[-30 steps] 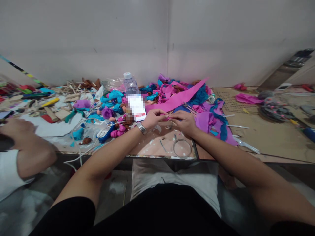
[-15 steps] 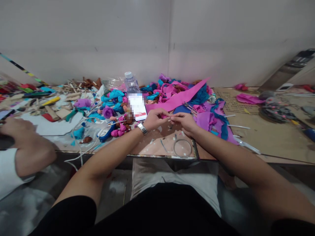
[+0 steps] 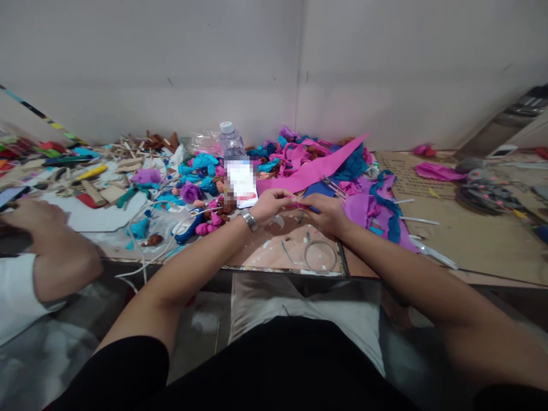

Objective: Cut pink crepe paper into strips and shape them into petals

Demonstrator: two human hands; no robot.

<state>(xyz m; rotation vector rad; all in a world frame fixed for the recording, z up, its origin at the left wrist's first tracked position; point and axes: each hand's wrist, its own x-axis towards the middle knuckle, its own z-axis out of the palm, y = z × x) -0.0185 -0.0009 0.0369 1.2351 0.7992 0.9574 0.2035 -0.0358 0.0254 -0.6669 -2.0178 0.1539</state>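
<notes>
From where I stand, the left hand [image 3: 274, 208] and right hand [image 3: 327, 214] meet over the table [image 3: 268, 257], fingertips seemingly pinching a small pink scrap [image 3: 297, 204] between them, mostly hidden. If it's thin paper, I'd judge that too hard a twist could tear it, or a loose pinch let it slip. Beyond lies a long pink strip [image 3: 317, 171], near a phone [image 3: 242, 184] with a blurred screen. Lines of print on the brown cardboard [image 3: 428, 228] are too small to read; I spot no brand.
</notes>
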